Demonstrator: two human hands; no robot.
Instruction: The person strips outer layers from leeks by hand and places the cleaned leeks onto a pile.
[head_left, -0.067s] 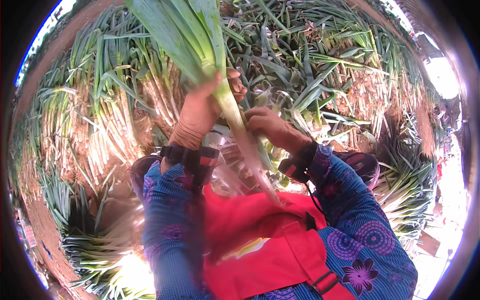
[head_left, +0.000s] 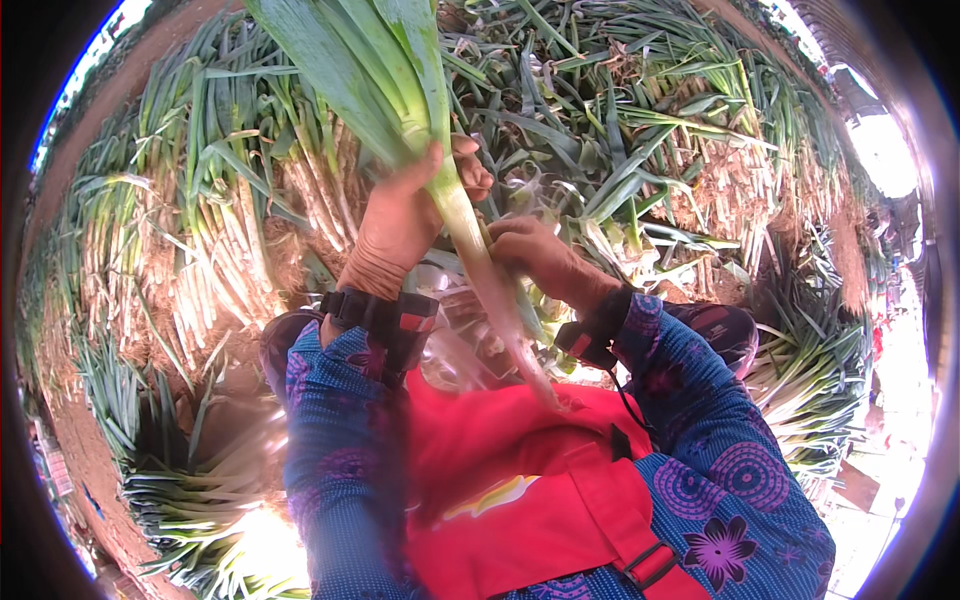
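A long leek (head_left: pixel 462 215) slants through the middle, its broad green leaves at the far end and its pale shank pointing down toward my lap. My left hand (head_left: pixel 405 215) is wrapped round it just below where the leaves fan out. On the shank's right side, my right hand (head_left: pixel 550 262) is closed with its fingertips pressed to the stalk. A loose green strip of outer leaf hangs beside the shank under that hand; whether the fingers pinch it is hard to tell. The root end rests by the red apron (head_left: pixel 500 500).
Upright bundles of leeks (head_left: pixel 200 230) stand at the left, with more bundles (head_left: pixel 730 180) at the far right. Stripped leaves (head_left: pixel 560 150) are heaped ahead. Laid-down leeks (head_left: pixel 220 500) lie near left, and others (head_left: pixel 810 390) at the right beside my knee.
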